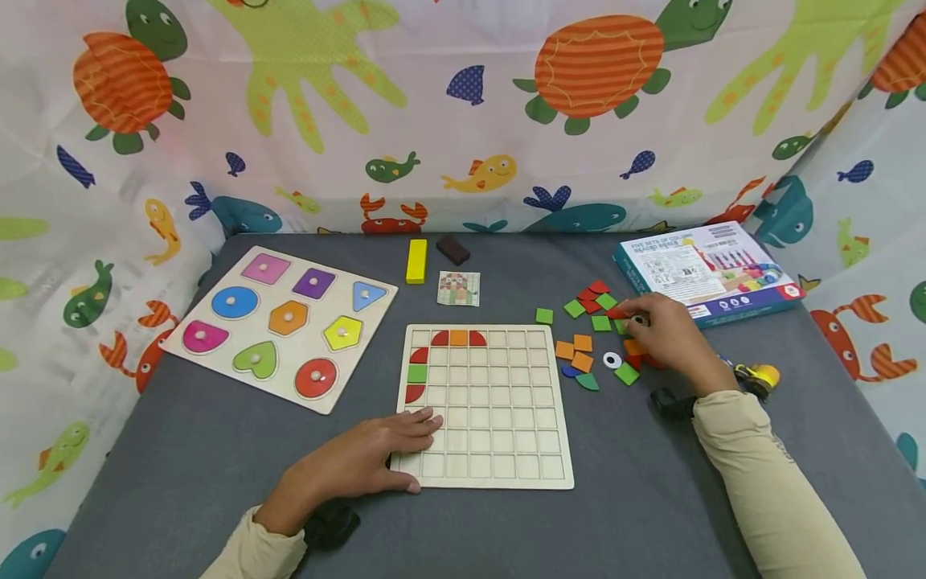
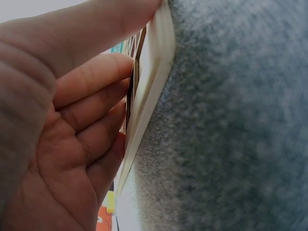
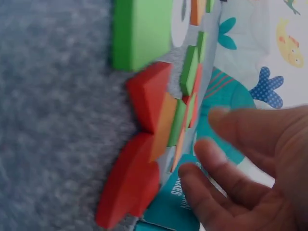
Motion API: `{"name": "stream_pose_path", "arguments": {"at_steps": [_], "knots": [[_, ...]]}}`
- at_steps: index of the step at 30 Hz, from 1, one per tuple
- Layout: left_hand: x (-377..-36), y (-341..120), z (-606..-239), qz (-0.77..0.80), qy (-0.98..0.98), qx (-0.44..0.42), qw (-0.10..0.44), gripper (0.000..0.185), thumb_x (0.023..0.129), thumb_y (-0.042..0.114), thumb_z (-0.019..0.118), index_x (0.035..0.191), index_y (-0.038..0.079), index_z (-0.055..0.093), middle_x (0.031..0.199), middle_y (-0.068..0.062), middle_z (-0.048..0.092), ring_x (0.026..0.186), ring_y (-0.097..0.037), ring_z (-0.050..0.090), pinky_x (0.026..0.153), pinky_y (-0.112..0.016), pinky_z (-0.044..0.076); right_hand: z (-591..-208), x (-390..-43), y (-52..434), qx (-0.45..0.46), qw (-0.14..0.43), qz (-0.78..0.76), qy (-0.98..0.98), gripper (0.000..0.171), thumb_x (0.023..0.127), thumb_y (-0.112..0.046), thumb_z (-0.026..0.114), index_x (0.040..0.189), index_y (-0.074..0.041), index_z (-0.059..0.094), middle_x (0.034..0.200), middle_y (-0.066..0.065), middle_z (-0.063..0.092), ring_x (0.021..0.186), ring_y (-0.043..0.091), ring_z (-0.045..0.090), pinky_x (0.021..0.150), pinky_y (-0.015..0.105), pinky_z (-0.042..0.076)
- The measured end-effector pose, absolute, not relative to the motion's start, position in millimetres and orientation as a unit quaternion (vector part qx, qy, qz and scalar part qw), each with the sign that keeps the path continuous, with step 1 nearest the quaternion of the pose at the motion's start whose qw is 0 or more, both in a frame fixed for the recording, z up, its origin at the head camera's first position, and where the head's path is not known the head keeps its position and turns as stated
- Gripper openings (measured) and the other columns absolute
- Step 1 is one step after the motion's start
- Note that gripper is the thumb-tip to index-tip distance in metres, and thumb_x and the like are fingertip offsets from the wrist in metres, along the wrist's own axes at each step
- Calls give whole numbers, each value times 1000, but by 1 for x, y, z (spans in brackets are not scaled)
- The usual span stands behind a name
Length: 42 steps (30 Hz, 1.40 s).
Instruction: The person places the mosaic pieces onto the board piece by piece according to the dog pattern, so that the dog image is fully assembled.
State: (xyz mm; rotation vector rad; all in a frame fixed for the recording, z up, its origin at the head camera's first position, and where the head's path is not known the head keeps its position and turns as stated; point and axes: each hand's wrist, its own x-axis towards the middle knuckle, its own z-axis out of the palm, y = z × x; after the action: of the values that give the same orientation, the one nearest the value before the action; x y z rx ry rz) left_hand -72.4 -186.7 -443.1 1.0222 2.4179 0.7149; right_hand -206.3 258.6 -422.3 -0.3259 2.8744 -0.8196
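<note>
The left hand [image 1: 362, 462] lies flat on the lower left corner of the wooden grid board [image 1: 486, 406], fingers straight and pressing down, the thumb along the board's front edge; the left wrist view confirms the fingers resting against the board's rim, gripping nothing. The board sits on the grey table [image 1: 181, 466] and carries few pieces so far — a red and orange arc along its top row, with red quarter pieces and a green square down its left column. The right hand [image 1: 669, 334] hovers over the loose tiles [image 1: 596, 322] scattered just right of the board, between it and the blue box [image 1: 712, 273]; its fingertips touch or nearly touch a red piece at the heap's far edge. In the right wrist view the fingers are loosely spread and no tile is plainly held, so I judge it not yet closed on anything. Risks, as judged: the tiles lie crowded and partly overlapping, so a reach into the heap could knock neighbours aside or lift the wrong piece; the thin tiles may slip from a fingertip pinch; and if the left hand eases off, the board could slide on the cloth. A pattern card [image 1: 459, 288] lies behind the board.
</note>
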Motion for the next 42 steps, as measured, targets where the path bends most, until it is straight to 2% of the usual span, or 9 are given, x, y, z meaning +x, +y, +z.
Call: {"name": "stream_pose_path", "arguments": {"at_steps": [4, 11, 22, 27, 33, 40, 42], "knots": [[-72, -188, -442, 257, 871, 363, 207, 71, 84, 38, 76, 144, 14, 48, 151, 6, 38, 143, -15, 26, 108, -44, 35, -423, -207, 255, -97, 54, -254, 961, 29, 94, 0, 54, 120, 8, 64, 120, 29, 57, 105, 41, 52, 89, 57, 44], [-71, -186, -443, 259, 871, 359, 213, 72, 84, 39, 76, 145, 15, 47, 152, 7, 37, 143, -15, 26, 108, -44, 34, -422, -203, 251, -92, 58, -236, 966, 32, 91, 6, 47, 117, 7, 66, 123, 31, 54, 106, 42, 50, 90, 59, 43], [-71, -186, -441, 259, 871, 355, 220, 72, 84, 39, 76, 145, 15, 46, 152, 7, 36, 143, -15, 25, 108, -45, 34, -424, -201, 251, -94, 83, -226, 966, 33, 86, 9, 54, 117, 9, 65, 111, 28, 57, 100, 40, 51, 87, 57, 44], [-71, -187, -441, 260, 871, 354, 220, 73, 84, 39, 76, 146, 15, 45, 152, 7, 37, 143, -15, 25, 108, -45, 34, -423, -201, 251, -101, 79, -225, 966, 24, 88, 3, 61, 111, 8, 68, 100, 23, 57, 92, 36, 52, 78, 51, 47], [-71, -187, -441, 262, 870, 358, 215, 72, 83, 37, 77, 145, 14, 47, 151, 6, 38, 143, -15, 26, 108, -44, 34, -421, -201, 246, -96, 71, -235, 965, 15, 92, -4, 61, 102, 5, 67, 90, 16, 58, 80, 30, 52, 69, 42, 45], [-72, -186, -442, 261, 871, 355, 219, 72, 83, 37, 77, 145, 15, 47, 151, 7, 38, 143, -15, 26, 108, -44, 34, -419, -200, 228, -141, 58, -247, 957, 27, 94, -2, 53, 116, 7, 67, 87, 14, 54, 73, 26, 47, 60, 37, 39], [-72, -186, -442, 259, 871, 354, 220, 72, 83, 37, 77, 145, 15, 47, 151, 7, 38, 143, -15, 27, 108, -44, 34, -419, -200, 221, -159, 51, -248, 954, 28, 93, 1, 51, 115, 7, 67, 88, 15, 54, 72, 25, 47, 59, 35, 38]]}}
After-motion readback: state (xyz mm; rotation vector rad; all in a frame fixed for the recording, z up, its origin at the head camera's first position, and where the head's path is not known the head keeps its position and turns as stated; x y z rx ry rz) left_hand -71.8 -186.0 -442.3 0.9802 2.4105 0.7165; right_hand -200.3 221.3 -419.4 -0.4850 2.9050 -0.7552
